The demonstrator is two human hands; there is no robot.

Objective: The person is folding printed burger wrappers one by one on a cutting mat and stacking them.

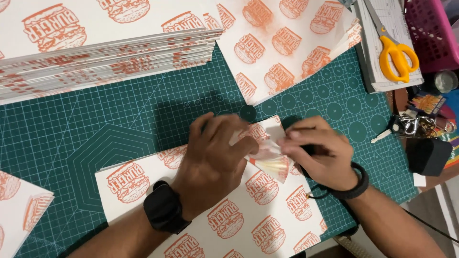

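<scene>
A white paper sheet (201, 215) printed with orange burger pictures lies on the green cutting mat (95, 129) in front of me. My left hand (215, 157), with a black watch on its wrist, presses flat on the sheet's upper part. My right hand (320, 153), wearing a black wristband, pinches the folded-over top right corner (270, 160) of the sheet between its fingertips. A dark object is partly hidden under my right palm; I cannot tell what it is.
A thick stack of printed sheets (105, 52) sits at the back left, and more sheets (287, 43) fan out at the back centre. Yellow-handled scissors (394, 52) rest on papers at the right, near a pink basket (432, 28) and a black box (428, 155).
</scene>
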